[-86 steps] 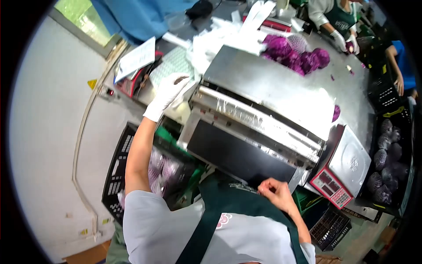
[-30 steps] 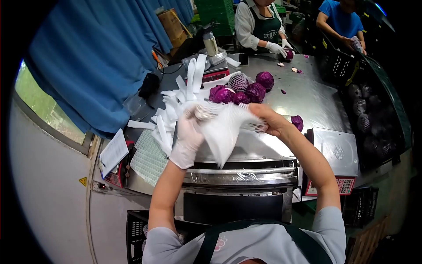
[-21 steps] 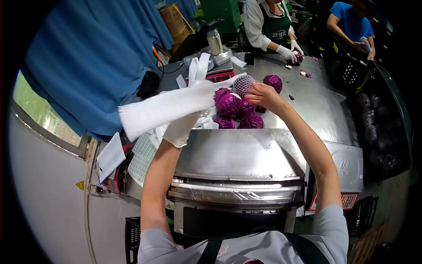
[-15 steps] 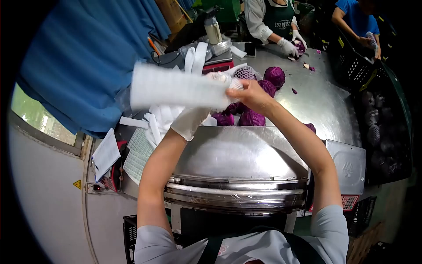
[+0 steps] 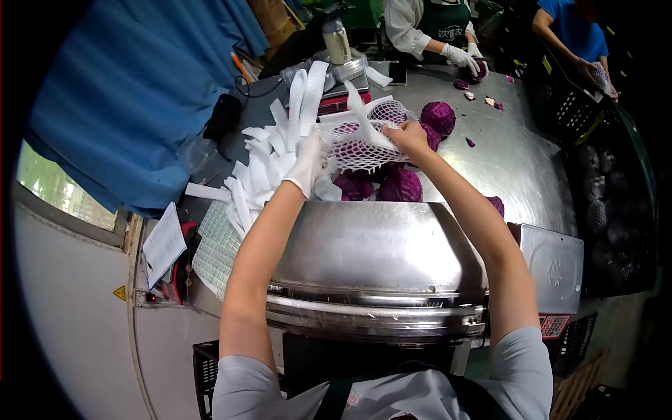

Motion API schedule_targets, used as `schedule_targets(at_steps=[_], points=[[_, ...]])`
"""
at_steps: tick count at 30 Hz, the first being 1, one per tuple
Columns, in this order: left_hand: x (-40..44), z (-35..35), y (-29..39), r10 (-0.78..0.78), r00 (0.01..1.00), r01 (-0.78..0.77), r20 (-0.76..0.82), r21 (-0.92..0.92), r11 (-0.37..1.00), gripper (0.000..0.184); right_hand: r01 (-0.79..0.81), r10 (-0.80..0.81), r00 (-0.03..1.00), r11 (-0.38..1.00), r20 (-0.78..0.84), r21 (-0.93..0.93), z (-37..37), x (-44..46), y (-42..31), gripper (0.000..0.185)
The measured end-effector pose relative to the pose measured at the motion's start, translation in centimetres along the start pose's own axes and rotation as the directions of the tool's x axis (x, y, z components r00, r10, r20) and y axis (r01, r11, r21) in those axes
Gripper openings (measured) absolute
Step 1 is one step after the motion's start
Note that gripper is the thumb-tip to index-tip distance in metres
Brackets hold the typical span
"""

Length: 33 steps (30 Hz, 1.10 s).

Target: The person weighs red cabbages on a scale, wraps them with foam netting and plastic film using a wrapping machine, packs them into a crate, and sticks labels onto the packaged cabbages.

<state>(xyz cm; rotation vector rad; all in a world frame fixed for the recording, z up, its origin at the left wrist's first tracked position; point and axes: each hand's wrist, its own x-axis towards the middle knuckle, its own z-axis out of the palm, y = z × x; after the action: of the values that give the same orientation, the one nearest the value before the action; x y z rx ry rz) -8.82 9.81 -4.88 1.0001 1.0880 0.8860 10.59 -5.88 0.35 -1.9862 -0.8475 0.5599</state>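
A white foam net sleeve [image 5: 350, 148] is spread between my two hands above the metal table. Purple shows through its mesh; I cannot tell whether a cabbage is inside it or only behind it. My left hand [image 5: 311, 155], in a white glove, is closed at the net's left side, its fingers partly hidden. Bare, my right hand [image 5: 411, 138] pinches the right edge of the net. Just below the net lie red cabbages [image 5: 401, 185], and another red cabbage [image 5: 438, 120] sits beyond my right hand. A second netted piece [image 5: 392, 110] lies behind.
Loose white foam strips [image 5: 262, 164] are heaped left of my left hand. A scale [image 5: 336, 103] and a thermos [image 5: 337, 43] stand behind. Across the table [image 5: 518, 154], a gloved co-worker handles a cabbage [image 5: 479, 68]; a person in blue stands by a black crate [image 5: 633, 133].
The flat white foam piece has swung away from the left and now appears as an opened net between my hands. My left hand has moved slightly. The co-worker's cabbage has shifted.
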Motion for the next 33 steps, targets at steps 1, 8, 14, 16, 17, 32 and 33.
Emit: schedule_targets(at_steps=[1,8,14,16,17,32,33], points=[[1.5,-0.2,-2.1,-0.03,0.997,0.026,0.07,0.052,0.998,0.022,-0.091,0.091,0.996,0.996,0.022,-0.016,0.6,1.0,0.0,0.068],[-5.7,1.9,2.1,-0.409,0.881,0.328,0.238,0.316,0.89,0.034,-0.283,0.266,0.947,0.956,0.18,0.078,6.7,3.1,1.9,0.074],[-15.8,3.0,7.1,0.011,0.913,-0.075,0.407,0.143,0.987,0.03,-0.102,0.097,0.994,0.991,0.055,0.087,1.5,-3.5,-3.4,0.061],[-11.9,0.8,4.7,-0.031,0.963,0.006,0.266,0.092,0.996,0.046,0.1,-0.101,0.994,0.994,0.037,0.042,-1.6,-6.4,-5.5,0.056],[-14.7,0.6,5.3,0.08,0.98,-0.095,0.184,0.077,0.992,0.05,0.307,-0.302,0.952,0.937,-0.055,0.167,-2.6,-8.4,-5.8,0.053],[-44.5,-6.9,-4.3,0.232,0.806,0.176,0.545,-0.594,0.785,0.061,0.886,-0.919,0.381,0.394,0.103,0.244,-12.0,-40.4,-3.0,0.023],[-45.4,-7.5,-5.2,0.191,0.789,0.229,0.583,-0.569,0.79,0.06,0.82,-0.884,0.439,0.468,0.161,0.329,-12.3,-41.8,-2.7,0.023]])
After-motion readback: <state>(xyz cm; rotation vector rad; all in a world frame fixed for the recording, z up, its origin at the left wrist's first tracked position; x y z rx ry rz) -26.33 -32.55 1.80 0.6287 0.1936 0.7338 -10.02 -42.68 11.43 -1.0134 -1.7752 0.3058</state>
